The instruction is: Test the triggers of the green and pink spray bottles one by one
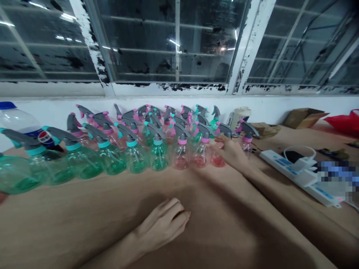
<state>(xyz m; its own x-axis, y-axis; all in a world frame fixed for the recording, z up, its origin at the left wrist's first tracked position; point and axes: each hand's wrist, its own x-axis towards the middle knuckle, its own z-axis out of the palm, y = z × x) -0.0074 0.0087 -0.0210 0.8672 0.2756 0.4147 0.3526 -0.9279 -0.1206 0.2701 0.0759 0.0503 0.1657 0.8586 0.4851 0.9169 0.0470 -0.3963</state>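
Note:
My right hand [234, 151] reaches to the front row and is closed round the neck of a pink spray bottle [217, 160]. That bottle stands on the table with a grey and pink trigger head. My left hand [165, 222] rests on the table nearer to me, its fingers curled in, with nothing visible in them. Just left of the gripped bottle stand two more pink spray bottles, one of them with a pink collar [205, 141]. Further left runs a line of green spray bottles [137, 160] with turquoise collars. Partly hidden behind my right hand is another pink-collared spray bottle [247, 140].
More spray bottles crowd behind the front row. A cola bottle [46, 138] and a clear jug [14, 119] stand left. At right lie a white power strip [303, 179], a brown paper box [303, 116] and a red bag [344, 123]. A cream container [241, 114] stands against the wall.

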